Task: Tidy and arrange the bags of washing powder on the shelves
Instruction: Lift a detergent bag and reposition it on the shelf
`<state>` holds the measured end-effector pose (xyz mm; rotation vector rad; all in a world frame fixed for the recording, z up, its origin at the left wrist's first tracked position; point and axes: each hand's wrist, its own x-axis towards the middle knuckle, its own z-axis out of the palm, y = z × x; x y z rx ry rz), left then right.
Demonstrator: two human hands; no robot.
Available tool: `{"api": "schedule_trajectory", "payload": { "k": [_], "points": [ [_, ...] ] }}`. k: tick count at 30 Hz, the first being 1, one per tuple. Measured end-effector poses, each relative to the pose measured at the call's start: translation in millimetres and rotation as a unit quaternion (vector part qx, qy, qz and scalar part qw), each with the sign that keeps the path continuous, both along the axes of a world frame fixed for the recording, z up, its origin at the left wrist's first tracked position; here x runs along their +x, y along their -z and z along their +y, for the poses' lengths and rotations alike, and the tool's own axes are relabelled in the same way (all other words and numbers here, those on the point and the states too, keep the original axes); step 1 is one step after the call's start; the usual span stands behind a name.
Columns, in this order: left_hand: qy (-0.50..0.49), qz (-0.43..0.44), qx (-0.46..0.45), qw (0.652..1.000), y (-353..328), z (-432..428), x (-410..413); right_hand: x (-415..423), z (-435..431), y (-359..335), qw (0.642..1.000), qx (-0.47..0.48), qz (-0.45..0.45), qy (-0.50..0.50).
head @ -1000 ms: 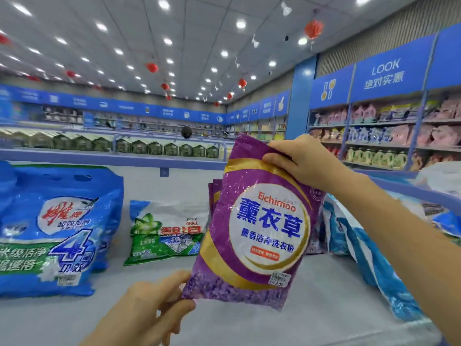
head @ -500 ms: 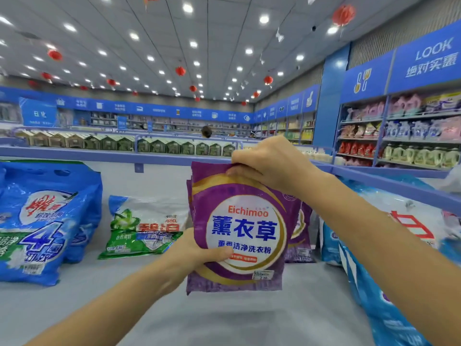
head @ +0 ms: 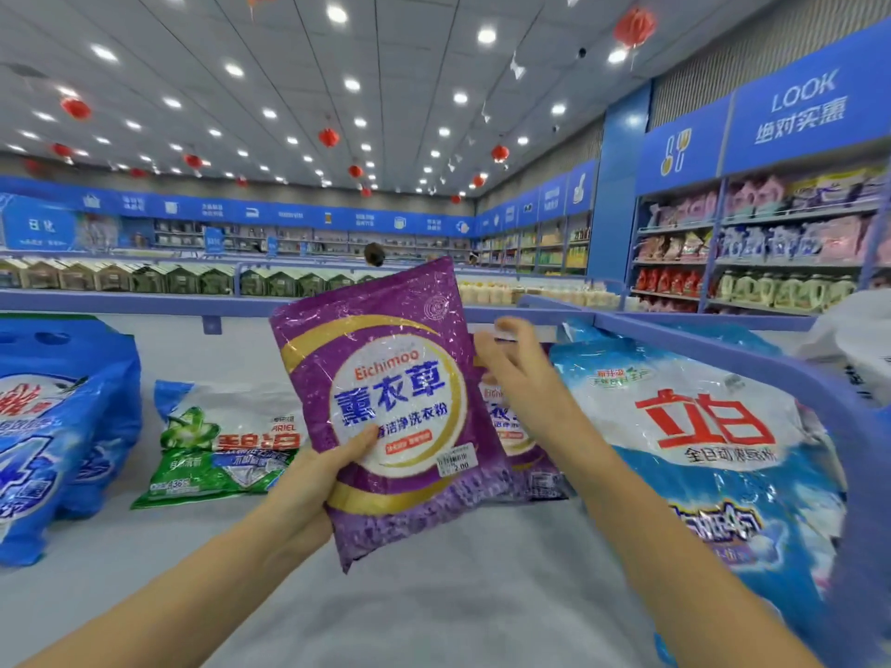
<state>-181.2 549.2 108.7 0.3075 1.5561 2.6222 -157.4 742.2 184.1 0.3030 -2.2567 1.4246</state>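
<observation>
Off the top of the purple bag [head: 395,407] since half a second ago, the right hand [head: 518,378] hangs open, fingers spread and blurred, just beside its right edge. The left hand [head: 313,479] alone grips the bag's lower left edge, thumb on the front, holding it tilted above the shelf [head: 482,595].

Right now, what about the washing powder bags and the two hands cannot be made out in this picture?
Head view only.
Second purple bag: mostly hidden by the held purple bag and the right hand.
Right hand: fingertips blurred; contact with any bag unclear.
Left hand: fingers hidden behind the held purple bag.
Big blue bag: cut off by the left edge.
Price sticker: upper print too small.
</observation>
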Motion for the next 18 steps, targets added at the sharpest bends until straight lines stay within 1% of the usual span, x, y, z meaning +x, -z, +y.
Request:
{"api": "schedule_trajectory", "payload": {
  "k": [1, 2, 3, 6, 9, 12, 14, 15, 16, 18],
  "points": [
    [-0.004, 0.002, 0.010, 1.000, -0.9, 0.8, -0.2, -2.3, -2.8, 9.1, 0.997, -0.042, -0.044, -0.041],
    [-0.003, 0.002, 0.017, 1.000, -0.9, 2.0, -0.3, -4.0, -6.7, 15.4, 0.992, -0.080, -0.066, -0.066],
    [-0.001, -0.002, 0.022, 1.000, -0.5, 3.6, -0.4, -5.1, -10.0, 19.3, 0.990, -0.100, -0.060, -0.077],
    [0.017, -0.008, 0.042, 0.999, -5.6, 7.2, 3.1, -5.3, -15.4, 16.1, 0.993, -0.079, 0.009, -0.085],
    [0.010, -0.008, 0.018, 1.000, -11.5, 9.8, 6.0, -10.7, -10.6, 14.2, 0.995, -0.079, -0.023, -0.063],
    [-0.010, 0.006, -0.009, 1.000, -21.0, 12.6, 2.9, -14.7, -3.1, 19.8, 0.996, -0.078, -0.022, -0.026],
    [-0.026, 0.000, -0.034, 0.999, -20.0, 15.4, -2.8, -14.6, 6.1, 21.8, 0.998, -0.064, -0.016, 0.017],
    [-0.032, -0.008, -0.045, 0.998, -17.6, 16.5, -6.6, -13.2, 12.5, 21.3, 0.996, -0.077, -0.006, 0.034],
    [-0.037, -0.017, -0.051, 0.998, -13.6, 17.6, -10.8, -11.2, 19.2, 19.1, 0.993, -0.110, 0.005, 0.038],
    [-0.037, -0.044, -0.055, 0.997, -0.8, 21.0, -19.0, -5.7, 32.6, 15.5, 0.985, -0.167, 0.019, 0.029]
  ]
}}
